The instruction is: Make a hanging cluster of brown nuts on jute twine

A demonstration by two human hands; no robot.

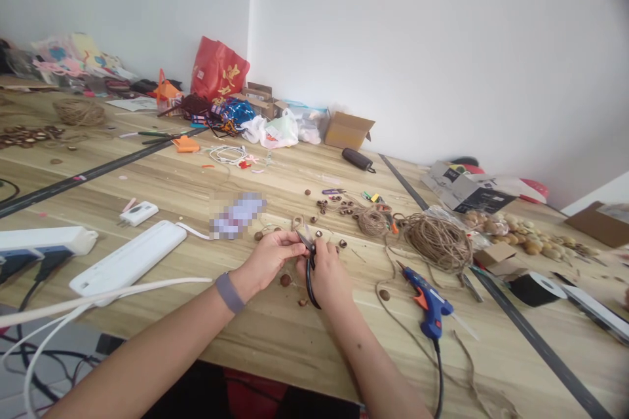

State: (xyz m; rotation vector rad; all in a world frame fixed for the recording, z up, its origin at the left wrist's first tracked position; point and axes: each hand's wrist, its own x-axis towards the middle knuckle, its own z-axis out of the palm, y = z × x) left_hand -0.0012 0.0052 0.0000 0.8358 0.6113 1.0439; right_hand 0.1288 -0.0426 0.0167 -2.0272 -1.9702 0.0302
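In the middle of the table my right hand (330, 275) is closed round a pair of black-handled scissors (310, 280), whose blades point up and away from me, slightly apart. Close to the blades, my left hand (270, 258) has its thumb and fingers pinched together. Whatever it pinches is too small or hidden to name. A grey band circles my left wrist. Round brown nuts or nutshells (285, 280) lie beside and below my hands, with more nutshell pieces (343, 244) just beyond. Thin twine runs on the table near them.
A blue hot glue gun (432, 311) with a cord lies right of my hands. Behind it are a large twine coil (437, 240) and a smaller twine ball (372, 221). White power strips (128, 262) and cables occupy the left. Boxes and a red bag (217, 69) stand along the wall.
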